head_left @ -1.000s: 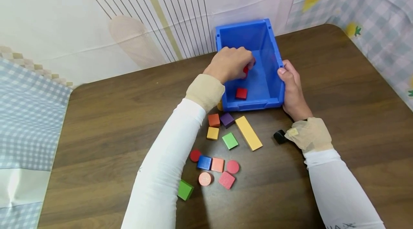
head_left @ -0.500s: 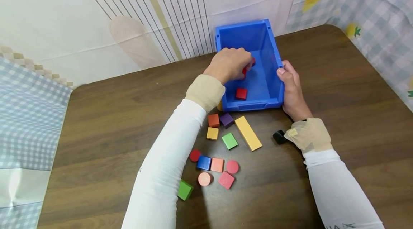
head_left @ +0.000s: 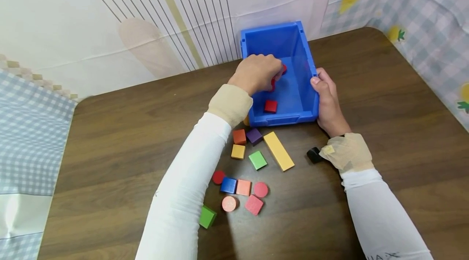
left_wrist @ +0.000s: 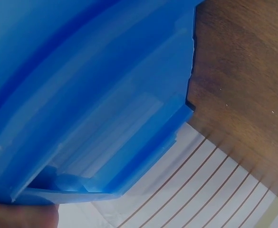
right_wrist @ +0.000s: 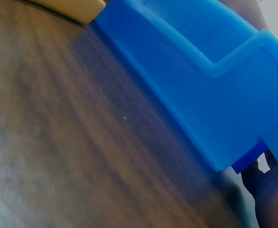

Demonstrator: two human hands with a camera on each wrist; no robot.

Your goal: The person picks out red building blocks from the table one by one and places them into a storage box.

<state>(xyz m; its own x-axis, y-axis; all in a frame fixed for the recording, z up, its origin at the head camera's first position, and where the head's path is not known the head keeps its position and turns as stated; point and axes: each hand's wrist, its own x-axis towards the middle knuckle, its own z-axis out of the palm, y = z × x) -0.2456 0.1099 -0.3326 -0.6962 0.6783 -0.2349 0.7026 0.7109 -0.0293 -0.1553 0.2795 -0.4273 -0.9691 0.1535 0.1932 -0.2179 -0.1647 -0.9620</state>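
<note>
The left hand (head_left: 258,72) reaches over the left wall of a blue plastic bin (head_left: 283,119), knuckles up. Its fingers pinch a small red block (head_left: 272,85), mostly covered by the hand. A second red piece (head_left: 284,69) lies just beyond the fingertips, and a red square block (head_left: 270,106) sits on the bin floor near the front. At the bin's right wall, the right hand (head_left: 327,99) grips the rim, thumb on top and fingers outside. The left wrist view shows the bin wall and a bit of the hand; the red blocks are out of sight there.
In front of the bin lie a long yellow block (head_left: 279,151), a purple block (head_left: 254,136), an orange block (head_left: 239,136), a light green block (head_left: 258,160) and several others. A dark green block (head_left: 207,217) touches the left sleeve's outline. A black object (head_left: 314,155) sits by the right wrist.
The head view has shifted slightly. The red block at the left fingers has edged leftward, and the red piece beyond the fingertips shows more. The right hand keeps its hold on the bin.
</note>
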